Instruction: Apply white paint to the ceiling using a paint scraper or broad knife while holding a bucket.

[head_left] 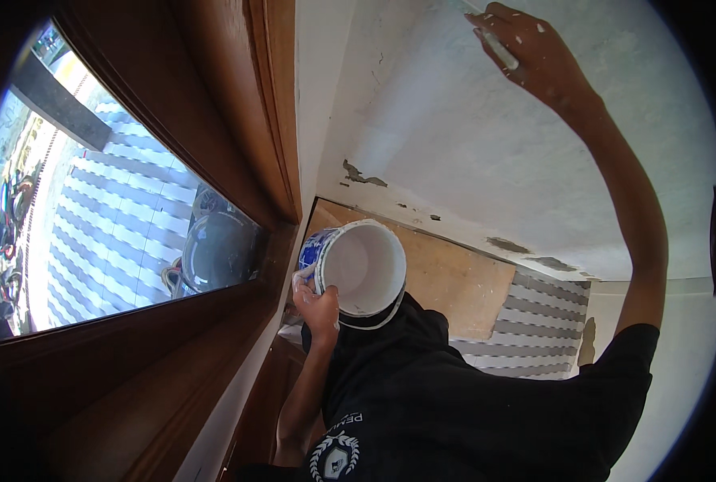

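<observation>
My left hand [318, 308] grips the near left side of a white plastic bucket [366, 269] with a blue printed outside. The thumb is over the rim and the fingers are wrapped round the outer side. The bucket's mouth faces up toward me, showing a pale whitish inside; its wire handle hangs below the rim. High at the upper right, my right hand [535, 52] is closed on a pale-handled tool [499, 50], against the white wall [454, 120]. The tool's working end is mostly hidden by the fingers and the frame edge. White spots speckle both hands.
A brown wooden window frame [278, 120] fills the left, with glass looking onto a striped tiled floor. Peeled patches [364, 174] mark the lower wall. Below lies a tan board [446, 281] on grey-and-white striped tiles [539, 321].
</observation>
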{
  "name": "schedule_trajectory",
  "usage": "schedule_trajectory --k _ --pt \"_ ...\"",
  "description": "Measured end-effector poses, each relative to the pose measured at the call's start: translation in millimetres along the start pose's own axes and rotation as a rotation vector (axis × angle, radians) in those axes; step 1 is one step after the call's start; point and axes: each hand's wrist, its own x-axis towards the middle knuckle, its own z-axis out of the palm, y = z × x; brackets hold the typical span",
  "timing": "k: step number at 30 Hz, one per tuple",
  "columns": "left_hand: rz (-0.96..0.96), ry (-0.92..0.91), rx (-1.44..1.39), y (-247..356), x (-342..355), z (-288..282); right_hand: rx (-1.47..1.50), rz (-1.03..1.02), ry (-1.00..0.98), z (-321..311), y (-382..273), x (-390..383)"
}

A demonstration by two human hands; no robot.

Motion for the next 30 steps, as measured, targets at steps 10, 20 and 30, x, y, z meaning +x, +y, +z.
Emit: schedule_trajectory --k 10,20,30 --pt "0.01 -0.014 0.03 3 1 -3 0.639 0.056 -0.277 198 -107 -33" --pt "0.066 0.066 0.013 0 3 -5 0.35 0.06 -0.22 104 -14 0" --pt "0.012 0.049 0.028 8 1 1 0.446 0.037 -0.174 36 -16 4"
